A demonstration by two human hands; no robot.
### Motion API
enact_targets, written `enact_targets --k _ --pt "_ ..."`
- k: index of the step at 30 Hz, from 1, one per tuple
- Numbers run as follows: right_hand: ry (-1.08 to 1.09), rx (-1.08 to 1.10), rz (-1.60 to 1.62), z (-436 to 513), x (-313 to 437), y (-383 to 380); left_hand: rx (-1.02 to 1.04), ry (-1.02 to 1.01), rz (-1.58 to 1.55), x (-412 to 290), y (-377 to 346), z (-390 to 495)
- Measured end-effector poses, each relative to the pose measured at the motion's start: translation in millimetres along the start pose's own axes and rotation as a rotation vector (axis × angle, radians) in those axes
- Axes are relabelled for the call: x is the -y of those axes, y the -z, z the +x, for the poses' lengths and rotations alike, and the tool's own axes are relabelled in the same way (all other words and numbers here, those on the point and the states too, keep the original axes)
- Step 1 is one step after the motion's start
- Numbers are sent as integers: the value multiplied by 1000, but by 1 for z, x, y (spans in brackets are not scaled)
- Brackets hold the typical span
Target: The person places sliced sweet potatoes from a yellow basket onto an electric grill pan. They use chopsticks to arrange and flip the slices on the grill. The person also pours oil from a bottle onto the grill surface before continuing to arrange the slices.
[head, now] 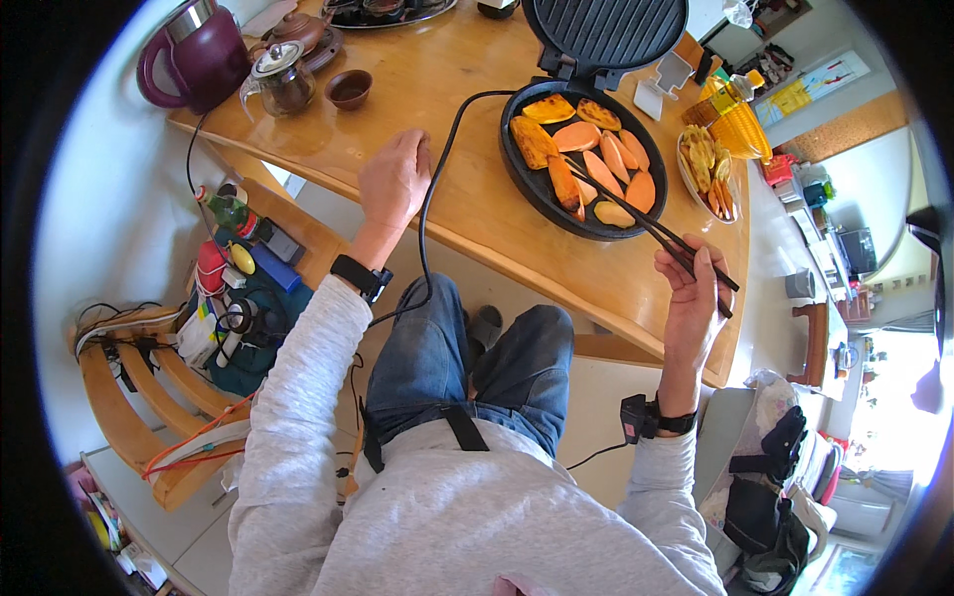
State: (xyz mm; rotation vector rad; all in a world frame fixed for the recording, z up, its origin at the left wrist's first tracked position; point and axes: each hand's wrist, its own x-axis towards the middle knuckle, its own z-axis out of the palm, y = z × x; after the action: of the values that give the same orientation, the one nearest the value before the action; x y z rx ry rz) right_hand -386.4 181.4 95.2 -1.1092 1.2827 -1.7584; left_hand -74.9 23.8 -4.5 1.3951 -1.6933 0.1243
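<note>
My right hand holds a pair of dark chopsticks. Their tips reach into the black electric griddle pan, at a browned slice that looks like sweet potato. Several slices lie in the pan: some browned along its left and upper side, others pale orange, such as one slice at the right. The ridged lid stands raised behind it. Curled into a loose fist, my left hand rests at the table edge, left of the black power cord, and no object shows in it.
Right of the pan are a plate of cooked slices, an oil bottle and a yellow basket. A purple kettle, glass teapot and brown cup stand at the left. A cluttered wooden chair is below them.
</note>
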Motion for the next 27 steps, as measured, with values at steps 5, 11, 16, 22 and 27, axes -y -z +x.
enact_targets --k 5,11,16,22,27 --pt "19 52 17 0 -5 -13 -7 -13 -11 0 0 1" --pt "5 39 7 -1 4 -7 3 7 -11 0 0 2" --pt "-97 94 -7 -11 16 6 57 46 -6 2 0 0" --pt "53 84 -168 -27 19 -3 68 25 -13 -2 2 2" --pt "59 144 -223 -43 22 -2 65 39 -5 -3 2 2"
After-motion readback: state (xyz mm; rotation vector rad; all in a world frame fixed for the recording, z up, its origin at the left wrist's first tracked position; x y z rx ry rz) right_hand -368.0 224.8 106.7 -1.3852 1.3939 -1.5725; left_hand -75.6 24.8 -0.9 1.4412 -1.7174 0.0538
